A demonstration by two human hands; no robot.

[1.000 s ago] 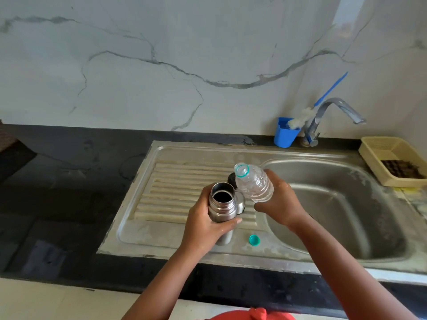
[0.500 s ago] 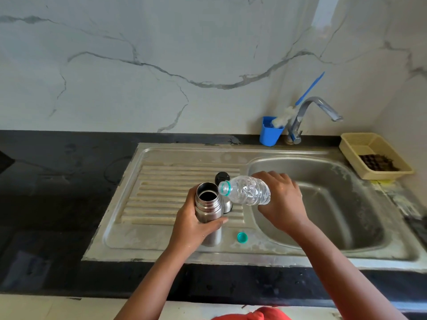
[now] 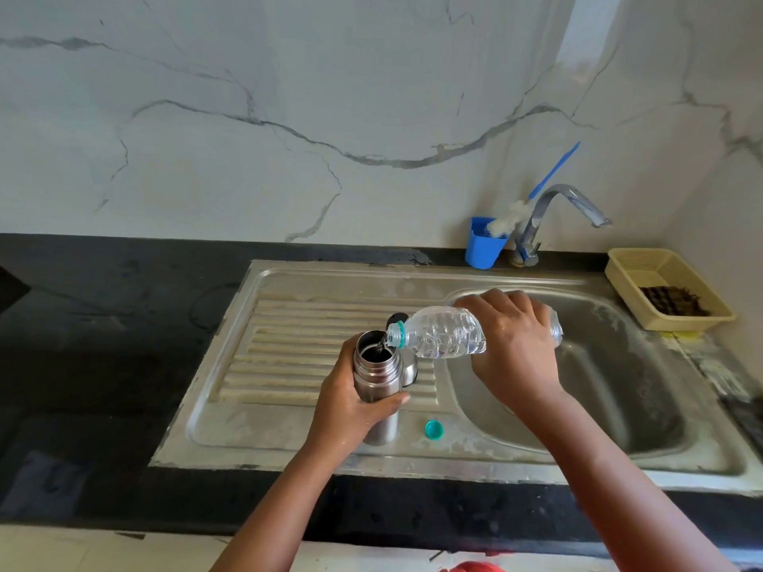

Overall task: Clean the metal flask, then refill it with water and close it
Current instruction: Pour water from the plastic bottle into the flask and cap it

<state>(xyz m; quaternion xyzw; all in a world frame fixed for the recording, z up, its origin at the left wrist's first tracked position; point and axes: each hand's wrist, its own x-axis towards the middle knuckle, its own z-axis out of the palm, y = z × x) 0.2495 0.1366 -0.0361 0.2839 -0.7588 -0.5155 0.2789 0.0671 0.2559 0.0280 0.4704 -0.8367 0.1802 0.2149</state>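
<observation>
- Gripping is seen at both hands: the metal flask (image 3: 377, 381) is clasped around its body by the left hand (image 3: 351, 406), thumb across the front, and is kept upright with its base on or just above the drainboard of the steel sink (image 3: 289, 431).
- The clear plastic bottle (image 3: 446, 334) is grasped around its rear half by the right hand (image 3: 512, 348), fingers wrapped over the top, and is tipped almost level, with its neck at the flask's open mouth.
- A thin run of water appears to be passing from the bottle's neck into the flask; how full the flask is cannot be told.
- The refilling step is judged to be in hand and at an early point, since much water is seen in the bottle.
- Cleaning is taken as done, although this cannot be confirmed from the view.
- Closing is left to do: the flask is uncapped, and a dark lid-like piece (image 3: 398, 319) is partly hidden behind the bottle neck, beside a rounded metal part (image 3: 408, 371) just behind the flask.
- The bottle's small teal cap (image 3: 433, 429) lies loose on the sink surface, just right of the flask's base.
- Farther off, a blue cup (image 3: 484, 243) holding a brush, the tap (image 3: 557, 216) and a yellow basket (image 3: 644, 262) are seen at the back.
</observation>
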